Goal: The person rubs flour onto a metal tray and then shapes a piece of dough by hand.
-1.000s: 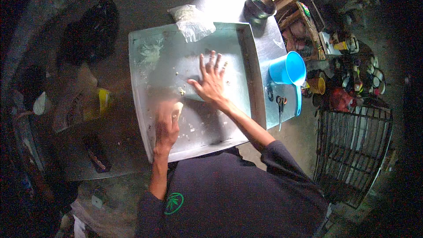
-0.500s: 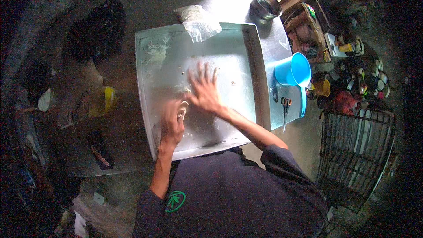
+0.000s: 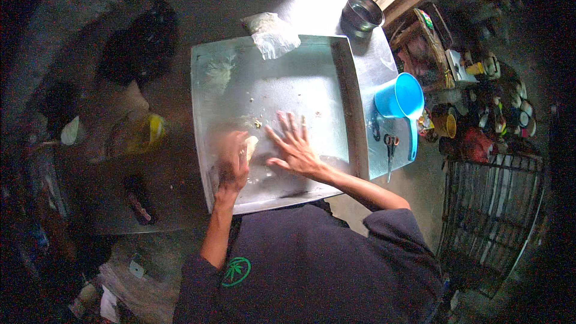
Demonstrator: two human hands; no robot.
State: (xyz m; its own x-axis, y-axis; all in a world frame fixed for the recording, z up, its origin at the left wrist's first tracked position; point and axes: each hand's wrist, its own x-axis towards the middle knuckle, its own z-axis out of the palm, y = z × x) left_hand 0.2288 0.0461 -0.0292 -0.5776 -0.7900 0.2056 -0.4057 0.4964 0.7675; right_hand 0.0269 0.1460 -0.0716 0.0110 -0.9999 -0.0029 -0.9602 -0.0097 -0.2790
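Note:
A large shallow metal tray (image 3: 351,102) lies in front of me, its floor dusted with white crumbs. My right hand (image 3: 294,147) rests flat on the tray floor with fingers spread, holding nothing. My left hand (image 3: 233,159), blurred by motion, is closed around a small pale lump or scraper (image 3: 251,146) pressed against the tray floor. A crumpled clear plastic bag (image 3: 271,36) sits at the tray's far rim. A smear of pale residue (image 3: 217,71) marks the tray's far left corner.
Right of the tray stand a blue plastic jug (image 3: 398,97) and scissors (image 3: 390,144) on a metal surface. A dark metal cup (image 3: 361,13) is at the far right corner. A wire cage (image 3: 492,216) stands lower right. Cluttered shelves (image 3: 474,84) are at right; dark objects lie left.
The view shifted. My right hand slid toward me across the tray floor, fingers still spread. My left hand stayed by the pale lump, rubbing near the tray's left side.

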